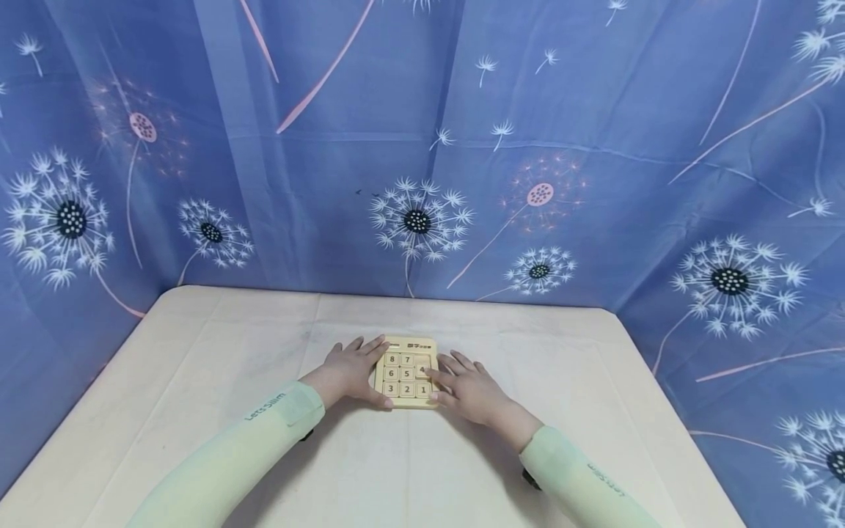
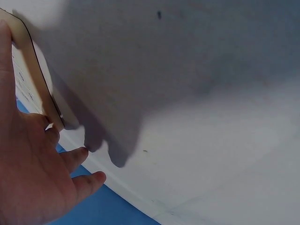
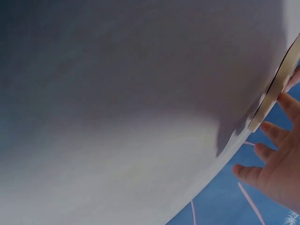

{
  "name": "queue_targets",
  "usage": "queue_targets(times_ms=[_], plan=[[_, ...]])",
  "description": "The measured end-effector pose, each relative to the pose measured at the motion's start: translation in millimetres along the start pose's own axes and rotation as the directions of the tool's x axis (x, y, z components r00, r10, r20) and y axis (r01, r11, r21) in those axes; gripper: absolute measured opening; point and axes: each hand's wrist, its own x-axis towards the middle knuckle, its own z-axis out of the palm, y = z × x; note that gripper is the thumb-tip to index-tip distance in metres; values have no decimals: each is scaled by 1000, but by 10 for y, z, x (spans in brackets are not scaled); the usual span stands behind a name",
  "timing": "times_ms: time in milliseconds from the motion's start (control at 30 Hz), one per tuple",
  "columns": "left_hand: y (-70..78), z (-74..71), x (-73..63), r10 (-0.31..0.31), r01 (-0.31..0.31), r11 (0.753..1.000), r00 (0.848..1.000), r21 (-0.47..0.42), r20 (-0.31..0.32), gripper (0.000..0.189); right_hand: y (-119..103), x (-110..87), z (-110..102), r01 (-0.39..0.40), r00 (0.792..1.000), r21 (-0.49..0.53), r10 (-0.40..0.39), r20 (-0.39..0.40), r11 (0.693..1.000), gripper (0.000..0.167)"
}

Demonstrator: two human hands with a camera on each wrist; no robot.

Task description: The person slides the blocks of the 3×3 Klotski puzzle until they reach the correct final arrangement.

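A wooden number slide puzzle (image 1: 399, 403) lies flat on the table, its tiles in rows under a printed top border. My left hand (image 1: 352, 372) holds its left side, thumb at the near corner and index finger at the far corner; the other fingers spread outward. In the left wrist view this hand (image 2: 37, 164) spans the puzzle's edge (image 2: 40, 79). The index finger of my right hand (image 1: 477, 390) touches the 4 tile (image 1: 422, 369), which sits slightly above its row, and the thumb rests at the near right corner. Its other fingers extend beside the frame (image 3: 276, 89).
A pale cloth covers the table (image 1: 264, 323) around the puzzle. Blue curtains (image 1: 330, 183) with dandelion prints hang behind and along both sides. Light green sleeves (image 1: 231, 447) cover both forearms.
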Motion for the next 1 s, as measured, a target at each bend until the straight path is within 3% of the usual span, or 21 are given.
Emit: queue_targets(times_ms=[1000], plan=[[-5,9,4,2,-2,1000,1000,2,-2,119,9,106,-14,-36,999,8,36,-13,999,53]])
